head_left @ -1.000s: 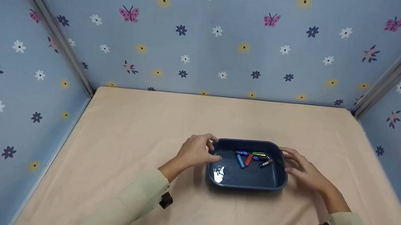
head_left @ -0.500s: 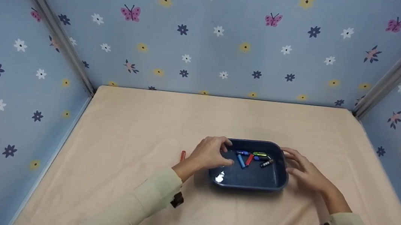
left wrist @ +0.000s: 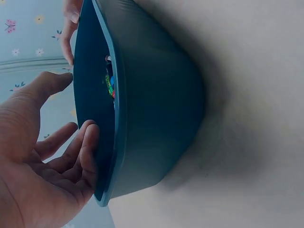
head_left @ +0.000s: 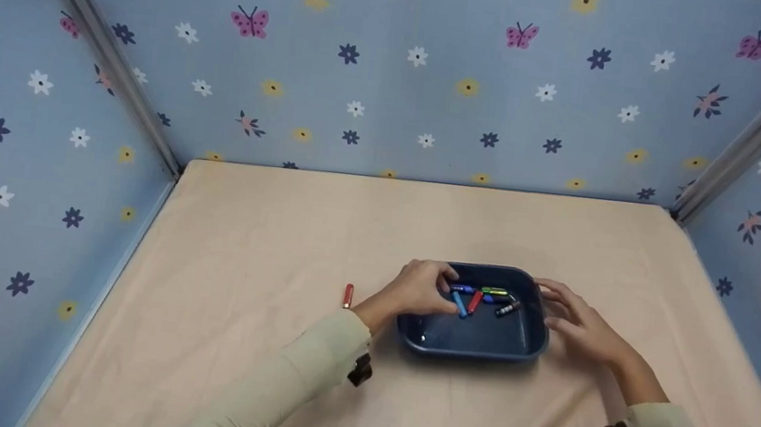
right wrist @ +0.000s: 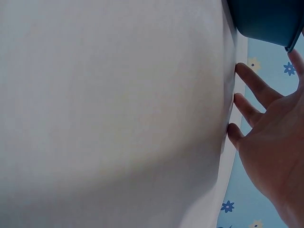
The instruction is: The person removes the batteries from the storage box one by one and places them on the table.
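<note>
A dark blue rectangular bin [head_left: 472,355] stands on the cloth-covered table with several small batteries inside, among them a light blue battery [head_left: 459,304], a red battery [head_left: 475,302] and a black battery [head_left: 507,309]. My left hand [head_left: 419,288] reaches over the bin's left rim, thumb and fingers apart, close to the light blue battery. Nothing shows between its fingers in the left wrist view. At the right rim, my right hand [head_left: 586,328] rests with spread fingers and thumb against the bin's outside. Another red battery [head_left: 348,296] lies on the table, left of the bin.
Beige cloth [head_left: 262,243] covers the table, with some folds toward the front right. Blue flowered panels [head_left: 395,86] enclose the back and both sides, joined by grey corner posts [head_left: 101,53].
My left hand has moved right, from the bin's left rim to over its inside, uncovering the red battery on the table. My right hand has stayed at the right rim.
</note>
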### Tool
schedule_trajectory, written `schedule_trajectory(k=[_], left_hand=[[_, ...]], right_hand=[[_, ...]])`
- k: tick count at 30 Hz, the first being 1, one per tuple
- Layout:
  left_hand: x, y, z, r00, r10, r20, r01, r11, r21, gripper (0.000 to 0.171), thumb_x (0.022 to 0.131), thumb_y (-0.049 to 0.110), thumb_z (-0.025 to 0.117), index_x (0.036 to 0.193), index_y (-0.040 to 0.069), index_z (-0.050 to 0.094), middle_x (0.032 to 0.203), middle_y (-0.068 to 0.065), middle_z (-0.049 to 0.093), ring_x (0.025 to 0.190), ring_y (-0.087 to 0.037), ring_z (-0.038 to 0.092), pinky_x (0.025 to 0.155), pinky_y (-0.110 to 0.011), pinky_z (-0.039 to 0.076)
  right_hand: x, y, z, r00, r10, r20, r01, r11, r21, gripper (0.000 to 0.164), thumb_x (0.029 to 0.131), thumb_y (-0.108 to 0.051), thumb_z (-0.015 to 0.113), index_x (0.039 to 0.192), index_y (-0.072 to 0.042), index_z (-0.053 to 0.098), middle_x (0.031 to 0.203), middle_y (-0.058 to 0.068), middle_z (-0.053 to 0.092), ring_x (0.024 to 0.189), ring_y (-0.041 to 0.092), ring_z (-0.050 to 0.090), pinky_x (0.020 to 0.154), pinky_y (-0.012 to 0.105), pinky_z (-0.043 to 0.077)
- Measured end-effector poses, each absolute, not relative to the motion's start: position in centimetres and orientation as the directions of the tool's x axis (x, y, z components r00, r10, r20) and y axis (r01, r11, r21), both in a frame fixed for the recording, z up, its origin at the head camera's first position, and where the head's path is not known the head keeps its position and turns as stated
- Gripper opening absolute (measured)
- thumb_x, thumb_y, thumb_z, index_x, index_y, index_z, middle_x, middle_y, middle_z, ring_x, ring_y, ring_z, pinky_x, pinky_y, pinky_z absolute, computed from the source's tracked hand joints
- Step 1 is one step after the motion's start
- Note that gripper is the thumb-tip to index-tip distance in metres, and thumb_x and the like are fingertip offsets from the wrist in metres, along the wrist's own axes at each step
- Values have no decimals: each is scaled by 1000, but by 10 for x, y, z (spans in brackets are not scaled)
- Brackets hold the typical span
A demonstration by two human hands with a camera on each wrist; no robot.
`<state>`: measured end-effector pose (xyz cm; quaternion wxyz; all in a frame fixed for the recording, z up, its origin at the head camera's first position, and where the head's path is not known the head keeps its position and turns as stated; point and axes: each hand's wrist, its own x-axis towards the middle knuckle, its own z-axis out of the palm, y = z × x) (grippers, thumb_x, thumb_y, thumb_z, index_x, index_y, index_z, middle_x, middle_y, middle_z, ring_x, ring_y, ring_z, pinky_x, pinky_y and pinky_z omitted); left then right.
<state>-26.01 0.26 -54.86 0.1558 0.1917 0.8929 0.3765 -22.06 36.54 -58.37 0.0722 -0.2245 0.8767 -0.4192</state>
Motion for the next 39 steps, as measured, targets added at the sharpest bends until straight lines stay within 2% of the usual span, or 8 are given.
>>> schedule_trajectory(k=[2,3,7,9,12,15,17,39], left_hand=[[-268,7,-564,-884,448,-135,240,682,691,61,85,34,96,138,11,77,107,3,82,107,-15,73,113,-39,51],[-273,9,-572,-884,444,-146,240,700,673,61,84,38,97,138,14,78,105,7,82,106,-12,73,113,-38,51],[-275,17,-583,-895,424,-137,268,759,594,68,79,50,98,135,16,79,106,9,83,104,-10,74,108,-32,53],[-277,18,-585,-891,430,-147,266,755,599,68,79,53,98,134,16,80,107,9,83,102,-8,75,103,-30,57],[-275,19,-579,-888,431,-162,244,739,627,64,82,47,99,133,14,81,109,6,84,101,-8,76,97,-28,61],[-258,18,-544,-884,415,-216,194,745,638,56,87,31,96,136,9,79,117,-2,85,108,-15,78,102,-32,62],[-256,20,-541,-886,408,-220,185,748,637,56,89,30,95,138,8,79,120,-5,85,111,-18,78,105,-35,62],[-254,29,-556,-881,427,-203,248,783,570,48,92,29,93,135,11,82,129,-4,84,119,-19,76,110,-38,61]], right_hand=[[-221,365,-584,-887,-457,67,-337,540,-771,63,114,-17,65,173,-19,43,173,16,54,148,-10,51,125,22,39],[-220,365,-584,-887,-458,68,-338,540,-771,63,114,-17,65,173,-18,43,173,16,54,147,-12,50,126,25,40],[-220,365,-583,-888,-456,63,-334,543,-771,63,114,-17,65,173,-19,43,173,15,54,145,-17,48,129,55,42],[-220,365,-583,-889,-454,60,-331,547,-769,63,114,-17,65,173,-19,43,174,14,54,145,-15,48,128,62,41],[-220,365,-583,-887,-457,65,-336,542,-770,63,114,-17,65,173,-19,43,174,15,54,147,-13,49,129,44,43],[-220,365,-583,-888,-455,64,-331,537,-776,63,114,-17,65,173,-19,43,173,15,54,146,-14,49,124,20,37],[-220,365,-583,-889,-454,60,-325,533,-781,63,114,-18,65,173,-20,43,173,15,55,145,-16,48,120,13,33],[-222,365,-584,-869,-481,117,-368,468,-804,64,112,-9,66,172,-11,43,173,22,52,146,-16,49,118,4,31]])
